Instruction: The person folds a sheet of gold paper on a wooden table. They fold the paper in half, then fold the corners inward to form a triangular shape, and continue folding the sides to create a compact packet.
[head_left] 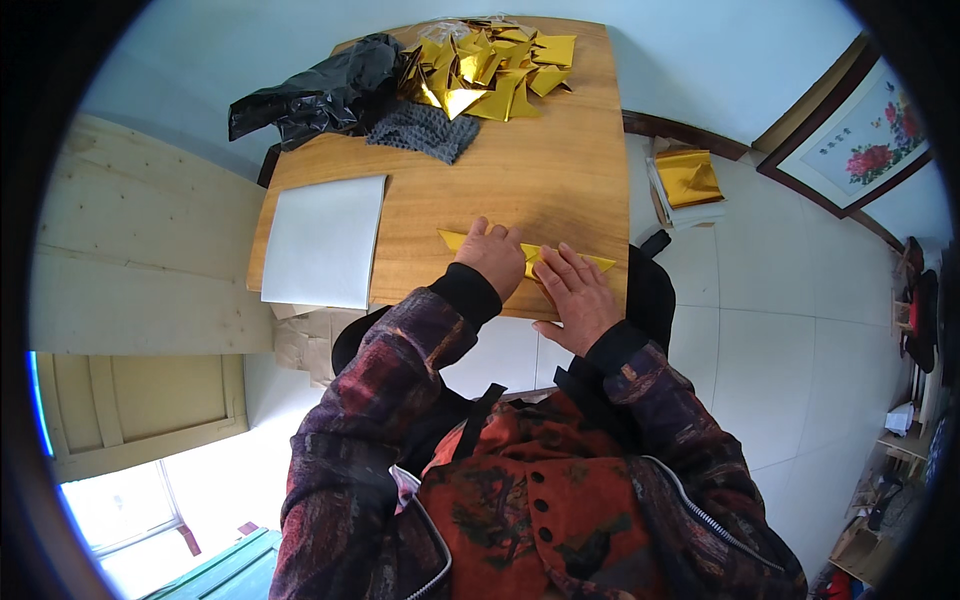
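A strip of folded gold foil paper [453, 240] with pointed ends lies flat near the front edge of the wooden table. My left hand [492, 262] rests on its left half with curled fingers, gripping or pressing it; the fingertips are partly hidden. Just to the right, my right hand [582, 300] lies over the strip with fingers stretched out and the thumb spread toward me. The strip's right tip pokes out past the right fingers, and its middle is partly covered by both hands.
Shiny folded gold foil pieces [490, 70] are heaped at the table's far side, beside a black plastic bag [325, 90] and a grey knitted cloth [425, 130]. A stack of white sheets [325, 240] lies at the left. More gold paper [688, 178] sits on the floor to the right.
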